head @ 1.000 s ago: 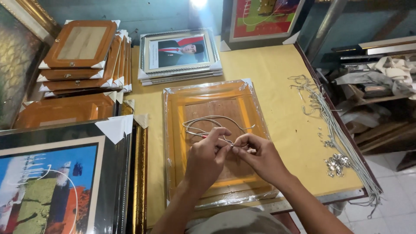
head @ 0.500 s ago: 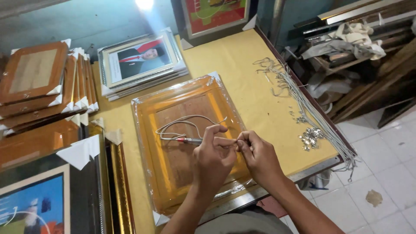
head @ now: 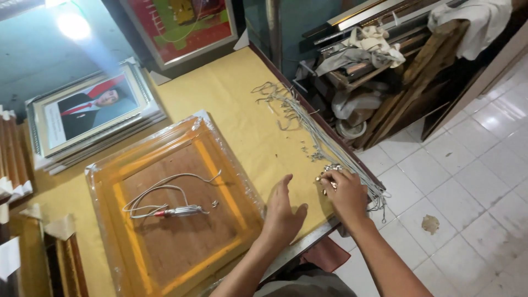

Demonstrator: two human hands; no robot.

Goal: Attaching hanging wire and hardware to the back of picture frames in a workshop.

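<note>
An orange picture frame (head: 137, 187) wrapped in clear plastic lies back-side up on the yellow-covered table (head: 220, 93). On its brown backing rest a loop of grey cord (head: 159, 190) and a screwdriver with a clear handle (head: 179, 211). My left hand (head: 283, 212) hovers open, fingers spread, over the table just right of the frame. My right hand (head: 344, 192) reaches into a small heap of shiny metal fittings (head: 329, 170) near the table's right edge, fingertips pinched among them. What it holds cannot be made out.
A bundle of grey cords (head: 297, 118) runs along the table's right edge. A stack of framed portraits (head: 91, 113) lies at the back left, a red picture (head: 176, 25) leans behind. Wood strips and cloths (head: 385, 55) clutter the right; white tiled floor (head: 478, 165) lies below.
Both hands left the frame's backing, leaving the screwdriver and cord lying on it. My right hand moved right to the metal fittings; the view swung to the right.
</note>
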